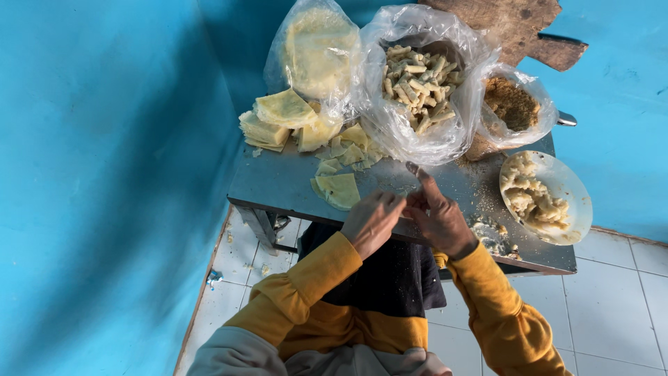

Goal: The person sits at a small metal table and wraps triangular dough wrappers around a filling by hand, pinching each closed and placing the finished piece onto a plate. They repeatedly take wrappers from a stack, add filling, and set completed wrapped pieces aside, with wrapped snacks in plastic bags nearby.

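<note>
Your left hand (371,221) and right hand (440,217) met at the near edge of the steel table (278,184), fingers curled narrow and pinched together. Something small seemed to sit between them, but I couldn't tell what, or whether either hand truly gripped it. Your right index finger stuck out toward the bags.

Just beside your left hand lay a pastry wrapper (339,189), pale yellow, thin and flat, with a folded edge. It looked light, limp and easy to tear, likely a bit tacky; you'd have wanted to lift it by a corner or slide fingers under it rather than pinch the middle.

Behind it were stacked wrappers (273,120), a clear bag of finished rolls (419,83), a bag of brown crumbs (512,104), and to your right a white bowl of pale filling (550,195).
</note>
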{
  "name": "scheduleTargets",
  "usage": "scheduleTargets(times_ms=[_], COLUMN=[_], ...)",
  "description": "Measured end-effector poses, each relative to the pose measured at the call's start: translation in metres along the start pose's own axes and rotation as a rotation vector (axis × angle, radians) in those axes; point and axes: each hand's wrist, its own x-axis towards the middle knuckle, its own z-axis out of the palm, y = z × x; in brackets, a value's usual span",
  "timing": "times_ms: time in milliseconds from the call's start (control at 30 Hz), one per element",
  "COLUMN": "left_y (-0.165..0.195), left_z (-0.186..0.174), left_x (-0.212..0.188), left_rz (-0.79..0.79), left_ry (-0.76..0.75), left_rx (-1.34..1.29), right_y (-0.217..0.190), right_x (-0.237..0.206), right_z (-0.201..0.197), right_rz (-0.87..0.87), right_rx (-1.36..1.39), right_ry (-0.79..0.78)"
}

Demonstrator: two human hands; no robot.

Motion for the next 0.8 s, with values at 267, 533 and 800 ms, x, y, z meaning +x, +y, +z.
scheduleTargets(times_ms=[267, 533, 800], left_y=[-0.002, -0.03, -0.009], left_z=[0.003, -0.006, -0.007], left_x=[-0.012, 0.03, -0.003], left_rz=[0.164, -0.06, 0.178], left_ry=[0.148, -0.017, 0.031], left_rx=[0.05, -0.381, 0.043], right_y=[0.013, 0.002, -0.007], right_x=[-0.032, 0.013, -0.028], right_z=[0.02, -0.011, 0.02], right_rz=[-0.417, -0.049, -0.389], right_rx=[-0.43, 0.037, -0.602], right_ry=[0.242, -0.087, 0.272])
